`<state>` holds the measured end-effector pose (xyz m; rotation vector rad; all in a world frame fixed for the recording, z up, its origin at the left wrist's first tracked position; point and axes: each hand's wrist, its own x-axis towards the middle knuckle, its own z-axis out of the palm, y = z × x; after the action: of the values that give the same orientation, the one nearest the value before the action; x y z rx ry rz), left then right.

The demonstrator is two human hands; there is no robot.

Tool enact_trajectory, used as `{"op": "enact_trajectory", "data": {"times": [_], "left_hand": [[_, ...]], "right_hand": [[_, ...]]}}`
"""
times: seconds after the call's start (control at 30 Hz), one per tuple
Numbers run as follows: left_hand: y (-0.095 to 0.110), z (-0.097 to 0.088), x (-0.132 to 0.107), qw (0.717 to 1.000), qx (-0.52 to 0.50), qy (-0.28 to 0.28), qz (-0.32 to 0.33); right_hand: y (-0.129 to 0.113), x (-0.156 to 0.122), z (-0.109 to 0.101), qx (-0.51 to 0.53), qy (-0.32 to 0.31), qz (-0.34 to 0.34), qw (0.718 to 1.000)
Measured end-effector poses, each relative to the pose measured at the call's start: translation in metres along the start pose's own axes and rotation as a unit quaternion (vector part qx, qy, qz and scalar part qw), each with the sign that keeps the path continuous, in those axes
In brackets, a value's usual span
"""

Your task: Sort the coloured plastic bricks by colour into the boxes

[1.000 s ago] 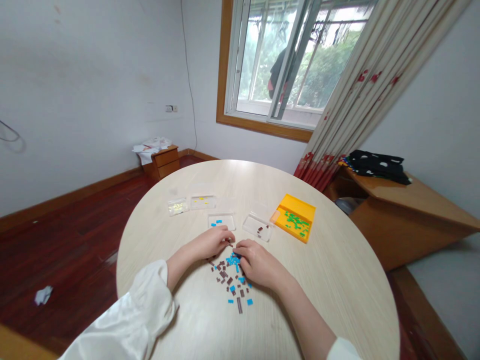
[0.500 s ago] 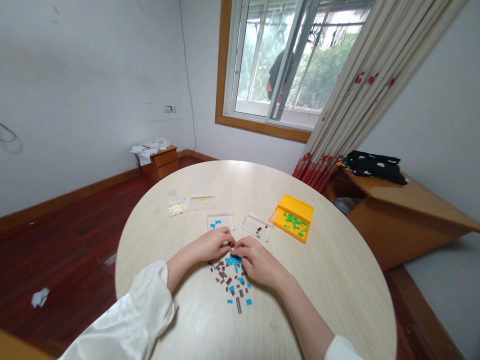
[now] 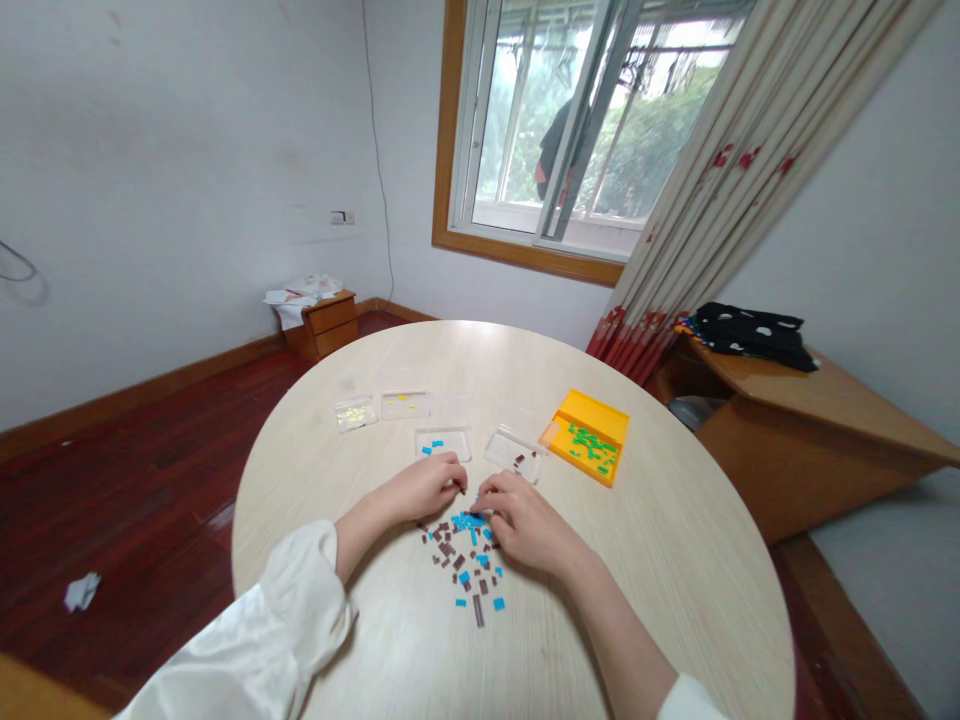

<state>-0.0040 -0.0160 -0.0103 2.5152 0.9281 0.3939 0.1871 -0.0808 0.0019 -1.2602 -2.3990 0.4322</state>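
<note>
My left hand is closed in a pinch, with a small brown building brick at its fingertips. To its right, my right hand reaches into the top of a loose pile, its fingers bent together among blue bricks. What those fingers grip, if anything, is too small to make out. Brown bricks lie mixed with blue ones below the hands. Just beyond are a clear tray with a few blue bricks and another clear tray with a few brown ones.
On the round table, a clear tray with yellow pieces and a clear box of pale yellow pieces stand at the back left. An orange case with green bricks lies open at the right. A wooden desk stands beyond.
My hands have moved apart, opening a small gap between their fingertips. The right fingers are now lower over the blue bricks, and the brown brick shows at my left fingertips.
</note>
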Motion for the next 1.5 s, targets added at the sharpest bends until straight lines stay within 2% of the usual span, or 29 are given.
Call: {"op": "enact_trajectory", "data": {"times": [0.13, 0.4, 0.8, 0.9, 1.0, 1.07, 1.13, 1.2, 1.33, 1.5], "left_hand": [[0.003, -0.003, -0.001, 1.000, -0.003, -0.001, 0.003], [0.001, -0.001, 0.000, 1.000, 0.001, -0.001, -0.004], [0.000, 0.002, 0.000, 1.000, 0.005, 0.007, 0.004], [0.000, 0.002, 0.001, 0.997, -0.021, 0.063, 0.036], [0.000, -0.002, 0.001, 0.979, -0.046, 0.193, 0.053], [-0.001, -0.006, 0.000, 0.958, -0.047, 0.281, 0.029], [-0.005, -0.010, 0.000, 0.942, -0.036, 0.334, -0.010], [-0.009, -0.012, 0.000, 0.936, -0.023, 0.347, -0.045], [-0.015, -0.010, 0.000, 0.939, 0.002, 0.331, -0.095], [-0.014, -0.009, 0.000, 0.942, 0.016, 0.313, -0.118]], "right_hand": [[0.001, 0.000, 0.000, -0.020, -0.011, 0.027, 0.999], [0.010, 0.002, -0.002, -0.003, 0.064, 0.064, 0.996], [0.022, 0.012, 0.025, -0.002, 0.074, 0.048, 0.996], [0.026, 0.013, 0.027, -0.001, 0.084, 0.050, 0.995], [0.026, 0.012, 0.027, -0.006, 0.083, 0.052, 0.995], [0.026, 0.012, 0.028, -0.010, 0.083, 0.057, 0.995], [0.025, 0.011, 0.028, -0.015, 0.083, 0.061, 0.995], [0.025, 0.011, 0.029, -0.017, 0.085, 0.059, 0.995], [0.028, 0.010, 0.031, -0.016, 0.092, 0.050, 0.994], [0.030, 0.010, 0.033, -0.025, 0.097, 0.048, 0.994]]}}
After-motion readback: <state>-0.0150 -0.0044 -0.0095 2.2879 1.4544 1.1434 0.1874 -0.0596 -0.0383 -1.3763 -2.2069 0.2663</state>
